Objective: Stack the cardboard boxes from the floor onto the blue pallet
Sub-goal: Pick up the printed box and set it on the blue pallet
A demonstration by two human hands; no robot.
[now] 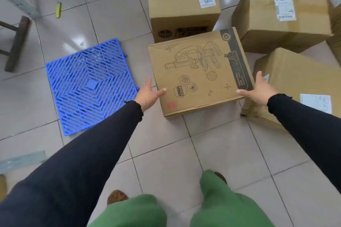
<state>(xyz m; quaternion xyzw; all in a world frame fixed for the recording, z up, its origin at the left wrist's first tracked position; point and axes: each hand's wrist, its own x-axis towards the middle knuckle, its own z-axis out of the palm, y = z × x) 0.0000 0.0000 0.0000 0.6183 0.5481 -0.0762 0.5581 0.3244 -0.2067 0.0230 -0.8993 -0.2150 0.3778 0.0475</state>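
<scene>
A flat blue lattice pallet [90, 86] lies on the tiled floor at the left, with nothing on it. Just right of it sits a cardboard box printed with a microscope drawing [197, 72]. My left hand [149, 94] is open at the box's near left corner, thumb resting on its top. At the near right corner my right hand [260, 88] is spread open, thumb on the top edge. Neither hand grips the box.
More cardboard boxes stand around: one with a "5842" label [184, 5] behind, one at the back right [282, 16], one at the right [299, 86]. A dark wooden stool leg [17, 42] stands at the left. A yellow object [58, 9] lies on the floor.
</scene>
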